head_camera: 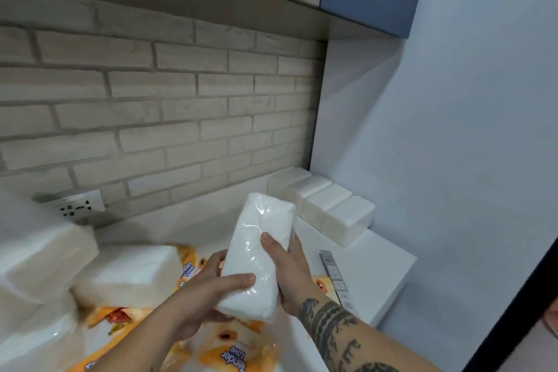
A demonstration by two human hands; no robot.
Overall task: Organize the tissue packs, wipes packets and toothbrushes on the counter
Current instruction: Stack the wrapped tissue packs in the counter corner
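Bare counter (205, 226) opens between tissue row (329, 205) and loose packs (126, 272).

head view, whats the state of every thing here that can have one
held tissue pack: sealed in clear wrap, lifted off the counter
left hand: grips the pack's near end
right hand: grips the pack's side
row of tissue packs: standing side by side in the corner
loose tissue packs: piled unevenly at left
wipes packets: lying flat, partly covered

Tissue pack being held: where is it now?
Centre of the head view: left hand and right hand hold the tissue pack above the counter, just left of the row of white packs along the right wall.
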